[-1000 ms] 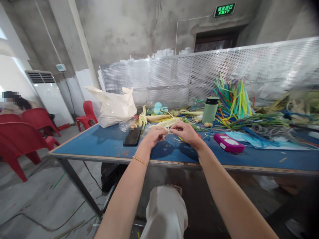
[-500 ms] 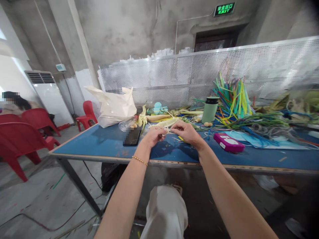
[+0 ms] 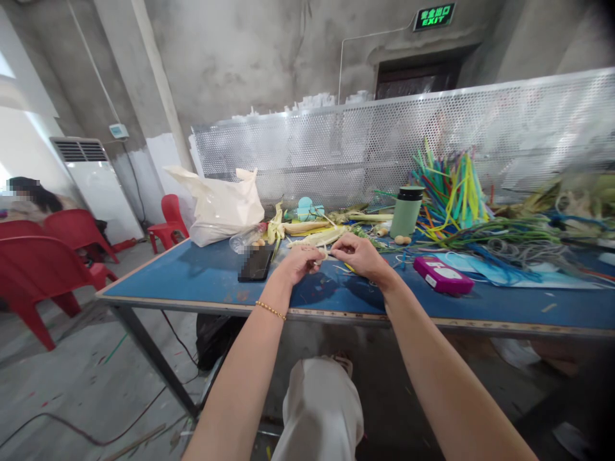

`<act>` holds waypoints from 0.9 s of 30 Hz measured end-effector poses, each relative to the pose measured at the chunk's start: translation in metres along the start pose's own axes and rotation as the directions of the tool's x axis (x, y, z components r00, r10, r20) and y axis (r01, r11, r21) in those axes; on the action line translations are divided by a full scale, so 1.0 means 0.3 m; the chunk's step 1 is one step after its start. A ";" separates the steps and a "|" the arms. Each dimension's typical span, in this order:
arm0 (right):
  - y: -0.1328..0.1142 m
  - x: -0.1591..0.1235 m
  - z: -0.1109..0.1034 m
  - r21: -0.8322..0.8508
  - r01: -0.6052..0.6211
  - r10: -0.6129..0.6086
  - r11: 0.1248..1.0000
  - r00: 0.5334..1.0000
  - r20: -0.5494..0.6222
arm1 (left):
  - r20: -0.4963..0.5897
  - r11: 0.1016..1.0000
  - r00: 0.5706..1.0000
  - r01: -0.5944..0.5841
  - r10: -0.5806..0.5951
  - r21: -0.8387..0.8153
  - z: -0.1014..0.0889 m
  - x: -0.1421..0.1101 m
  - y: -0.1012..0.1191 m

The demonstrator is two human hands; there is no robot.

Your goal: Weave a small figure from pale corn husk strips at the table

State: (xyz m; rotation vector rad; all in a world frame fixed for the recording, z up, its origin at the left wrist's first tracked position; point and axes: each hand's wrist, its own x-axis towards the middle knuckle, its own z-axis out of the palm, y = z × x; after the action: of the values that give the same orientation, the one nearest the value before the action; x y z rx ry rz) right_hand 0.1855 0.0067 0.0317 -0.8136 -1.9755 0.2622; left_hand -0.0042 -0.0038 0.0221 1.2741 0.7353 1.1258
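Observation:
Above the blue tabletop (image 3: 211, 285), near its front edge, my two hands face each other a small gap apart. My left hand (image 3: 302, 261) is closed in a pinch on a pale, thin strip (image 3: 325, 253) that looks like corn husk. The fingertips of my right hand (image 3: 354, 253) are pressed together at the strip's other side; what exactly sits between them is too small to make out. Just behind the hands lie pale corn husks (image 3: 321, 237). A black phone (image 3: 254, 264) rests left of my left hand.
To the right stand a green tumbler (image 3: 406, 212) and a purple box (image 3: 442, 275), with bundled colourful strips (image 3: 456, 189) and tangled cords (image 3: 500, 240) behind. A cream bag (image 3: 225, 208) sits at the back left. A perforated metal panel (image 3: 355, 147) borders the table; red chairs (image 3: 43, 269) stand left.
My left hand has turned slightly and its fingers have shifted a little on the pale strip. The right hand keeps nearly the same place; the view has moved slightly.

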 end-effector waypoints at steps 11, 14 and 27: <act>-0.013 0.001 -0.006 0.036 0.015 -0.016 0.999 1.000 0.021 | 0.007 1.000 1.000 0.018 -0.017 -0.026 0.002 -0.004 0.004; -0.013 0.000 -0.008 0.043 0.013 -0.014 0.999 1.000 0.023 | 0.009 0.999 1.000 0.024 -0.024 -0.024 0.002 -0.006 0.006; -0.017 -0.002 0.007 0.026 0.045 -0.046 0.999 0.998 0.050 | 0.028 0.998 0.998 0.053 -0.054 0.026 0.000 0.000 -0.004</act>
State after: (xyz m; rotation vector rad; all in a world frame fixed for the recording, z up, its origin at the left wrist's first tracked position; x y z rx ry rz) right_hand 0.1818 0.0027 0.0325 -0.7518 -2.0317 0.2823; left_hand -0.0040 -0.0036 0.0208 1.2816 0.7598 1.0562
